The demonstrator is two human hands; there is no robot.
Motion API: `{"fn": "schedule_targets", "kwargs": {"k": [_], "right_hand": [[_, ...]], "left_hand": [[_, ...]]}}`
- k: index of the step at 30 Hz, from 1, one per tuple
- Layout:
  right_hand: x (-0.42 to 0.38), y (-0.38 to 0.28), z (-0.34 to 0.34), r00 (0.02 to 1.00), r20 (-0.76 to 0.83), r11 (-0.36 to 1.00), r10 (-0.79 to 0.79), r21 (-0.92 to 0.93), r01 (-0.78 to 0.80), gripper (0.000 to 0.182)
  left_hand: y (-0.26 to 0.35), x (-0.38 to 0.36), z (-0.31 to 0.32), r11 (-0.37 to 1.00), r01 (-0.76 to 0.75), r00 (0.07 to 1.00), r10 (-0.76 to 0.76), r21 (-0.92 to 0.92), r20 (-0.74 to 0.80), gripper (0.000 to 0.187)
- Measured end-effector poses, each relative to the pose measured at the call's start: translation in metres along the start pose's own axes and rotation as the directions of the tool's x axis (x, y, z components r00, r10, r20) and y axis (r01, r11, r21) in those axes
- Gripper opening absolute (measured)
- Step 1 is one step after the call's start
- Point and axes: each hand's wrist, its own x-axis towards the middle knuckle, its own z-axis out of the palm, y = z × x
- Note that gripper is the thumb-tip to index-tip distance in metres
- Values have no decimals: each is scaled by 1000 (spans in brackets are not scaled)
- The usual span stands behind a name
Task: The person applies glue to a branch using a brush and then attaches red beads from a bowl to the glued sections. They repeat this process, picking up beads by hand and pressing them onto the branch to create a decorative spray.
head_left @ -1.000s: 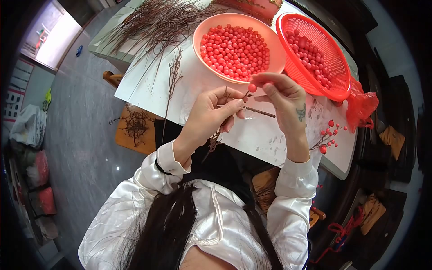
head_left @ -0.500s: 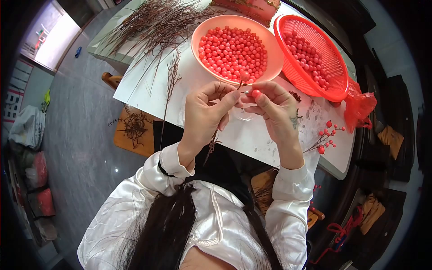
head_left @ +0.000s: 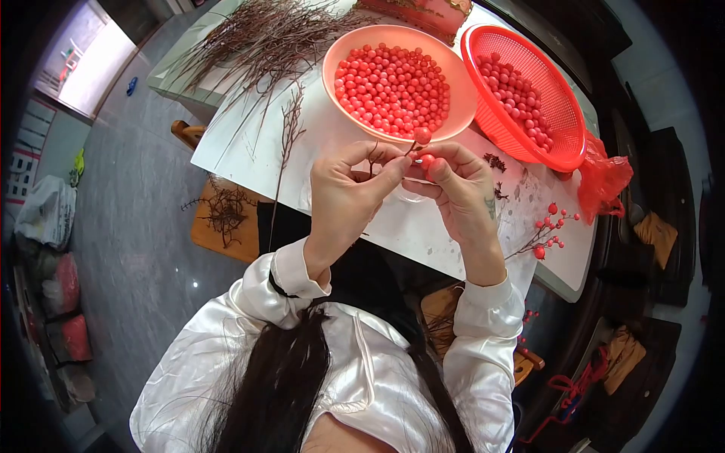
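My left hand [head_left: 351,189] pinches a brown artificial twig [head_left: 375,155] between thumb and fingers. One red berry [head_left: 422,135] sits on a tip of that twig. A second red berry [head_left: 427,161] is pinched in my right hand [head_left: 462,192], with a small whitish end pointing at the twig. Both hands' fingertips are close together just in front of a pale bowl [head_left: 462,113] full of red berries [head_left: 393,87]. Part of the twig is hidden behind my left fingers.
A red basket [head_left: 563,90] with larger berries [head_left: 517,102] stands right of the bowl. Bare twigs [head_left: 264,38] are heaped at the back left of the white table [head_left: 253,143]. A finished berry sprig [head_left: 545,230] and a red plastic bag [head_left: 604,177] lie on the right.
The twig in my left hand has turned, its berry-tipped end shifting slightly right and its lower end swinging out of sight. The right-hand berry has come up against the twig.
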Motion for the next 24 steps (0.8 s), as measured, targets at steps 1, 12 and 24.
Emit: {"fn": "schedule_targets", "kwargs": {"k": [1,12,24], "right_hand": [[0,-1,1,1000,1,1000,-3,-24,3,19],[-1,-5,2,1000,8,994,10,-110,-10,22],[-3,-7,2,1000,1,988,4,-155,-3,25]], "left_hand": [[-1,0,0,1000,-8,1000,8,11,-1,10],[-2,-3,2,981,-98,992,110,165,-65,7],[-2,-4,5,962,-170,983,181,213,-31,6]]}}
